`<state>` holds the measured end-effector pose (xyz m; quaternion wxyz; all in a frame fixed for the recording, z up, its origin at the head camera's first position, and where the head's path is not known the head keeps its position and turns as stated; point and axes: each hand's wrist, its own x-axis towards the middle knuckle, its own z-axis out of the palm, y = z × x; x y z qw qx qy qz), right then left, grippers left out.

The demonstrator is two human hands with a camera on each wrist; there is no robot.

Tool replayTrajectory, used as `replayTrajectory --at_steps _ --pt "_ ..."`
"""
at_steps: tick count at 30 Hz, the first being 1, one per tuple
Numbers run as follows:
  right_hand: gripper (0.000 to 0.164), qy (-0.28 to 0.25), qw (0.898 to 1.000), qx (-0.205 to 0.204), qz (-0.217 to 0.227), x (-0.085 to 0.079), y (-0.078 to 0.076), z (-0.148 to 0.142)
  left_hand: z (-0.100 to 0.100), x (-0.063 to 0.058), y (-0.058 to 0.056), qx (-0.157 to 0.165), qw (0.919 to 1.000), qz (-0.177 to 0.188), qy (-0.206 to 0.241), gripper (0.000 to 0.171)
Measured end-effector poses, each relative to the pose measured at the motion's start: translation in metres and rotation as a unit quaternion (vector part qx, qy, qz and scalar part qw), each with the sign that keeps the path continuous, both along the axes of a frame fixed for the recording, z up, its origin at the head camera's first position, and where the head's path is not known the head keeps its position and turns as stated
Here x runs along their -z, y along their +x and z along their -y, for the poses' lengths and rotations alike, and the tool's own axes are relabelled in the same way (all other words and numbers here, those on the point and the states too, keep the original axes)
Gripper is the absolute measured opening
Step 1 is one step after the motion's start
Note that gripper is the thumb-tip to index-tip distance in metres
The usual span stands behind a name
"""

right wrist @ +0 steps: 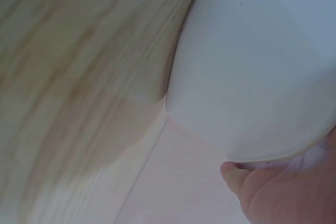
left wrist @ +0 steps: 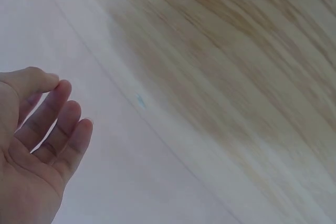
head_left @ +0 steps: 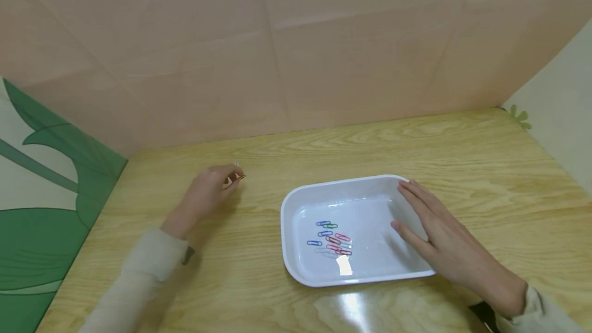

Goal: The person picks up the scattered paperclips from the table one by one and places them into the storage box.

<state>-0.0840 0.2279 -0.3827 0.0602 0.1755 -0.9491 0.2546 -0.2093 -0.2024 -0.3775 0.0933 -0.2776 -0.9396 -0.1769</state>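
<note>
My left hand [head_left: 210, 191] hovers over the left part of the table, fingers bent and thumb tip against the index fingertip. In the left wrist view nothing plainly shows between these fingertips [left wrist: 64, 85]. A tiny pale object [head_left: 237, 163] shows just past them; its kind is unclear. To the right, a white tray [head_left: 291, 261] holds several paper clips [head_left: 333, 240], blue, green, red and pale, gathered in its left half. My right hand [head_left: 446, 240] rests at the tray's right rim, fingers extended along it and thumb reaching over the inside.
A light wood table [head_left: 231, 271] bears the tray. A pinkish wall covering [head_left: 277, 66] rises behind its back edge. Green leaf shapes [head_left: 41, 245] mark the left side panel, and a pale panel [head_left: 559, 96] stands at the right.
</note>
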Motion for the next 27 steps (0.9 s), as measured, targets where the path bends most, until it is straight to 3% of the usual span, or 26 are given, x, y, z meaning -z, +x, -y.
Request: replayTrajectory --at_steps 8,15,27 --pt "0.069 0.002 1.000 0.002 -0.001 0.000 -0.001 0.000 -0.014 -0.002 0.006 0.038 0.9982 -0.041 0.019 0.011" --pt "0.069 0.001 1.000 0.002 0.002 0.000 -0.001 0.000 -0.027 -0.003 0.012 0.085 0.9914 -0.094 0.032 0.013" --pt "0.069 0.000 1.000 0.002 0.002 -0.001 -0.001 0.000 -0.061 -0.017 0.033 0.127 0.9818 -0.136 0.040 0.017"
